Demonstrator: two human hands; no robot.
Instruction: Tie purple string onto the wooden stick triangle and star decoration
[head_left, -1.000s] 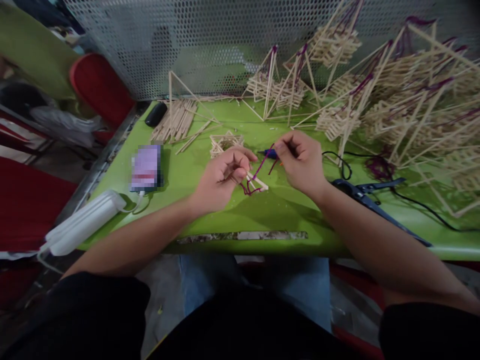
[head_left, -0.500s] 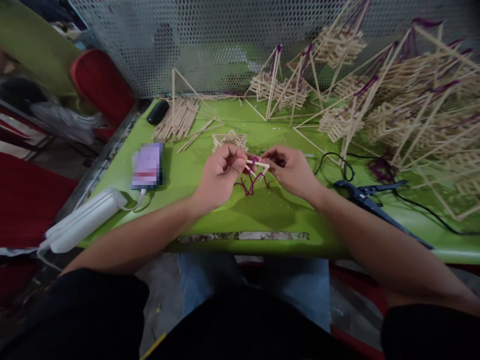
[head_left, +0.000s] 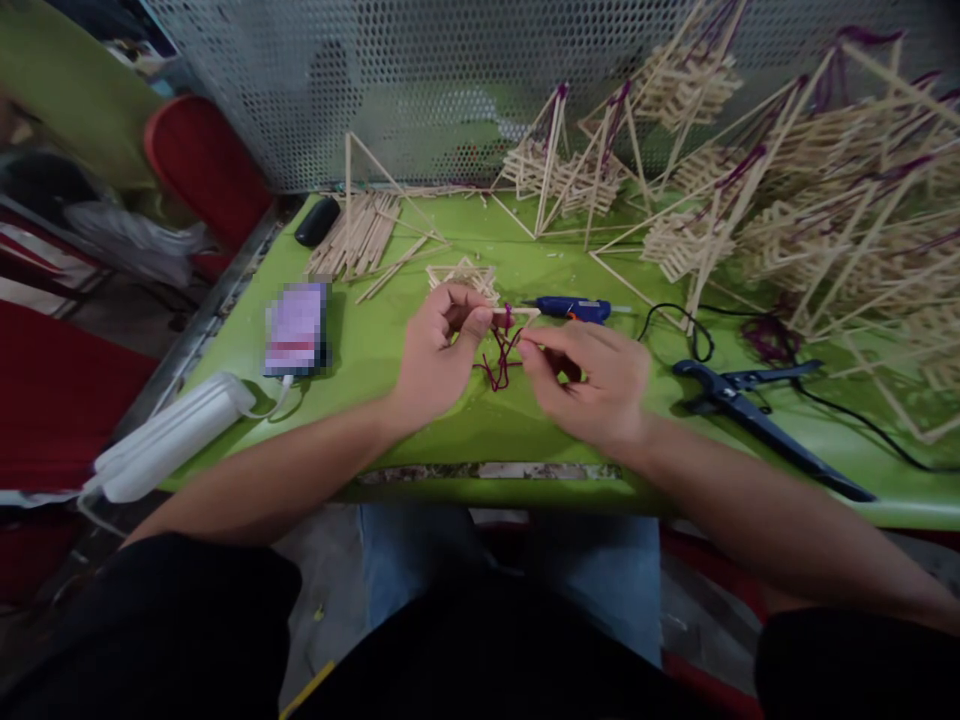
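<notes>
My left hand [head_left: 448,345] pinches a small frame of pale wooden sticks [head_left: 521,315] between thumb and fingers. Purple yarn [head_left: 498,374] is looped around the frame and dangles in loose strands beneath it. Just below the frame's right corner, my right hand [head_left: 585,378] has thumb and forefinger closed on a strand of the yarn. Behind my hands lies a small stick lattice [head_left: 463,277], partly hidden by my left hand. A blue glue gun [head_left: 574,308] rests on the green table [head_left: 450,440] beyond my right hand.
Many stick structures with purple yarn [head_left: 817,190] crowd the right and back. Loose sticks [head_left: 364,238] and a black object [head_left: 317,221] sit at back left. A phone [head_left: 295,325] is cabled to a white power bank [head_left: 174,437]. A dark cutter [head_left: 757,415] lies right.
My right hand has moved down and toward me, off the frame's corner and onto the yarn. That uncovers the glue gun. My left hand keeps the frame in nearly the same place.
</notes>
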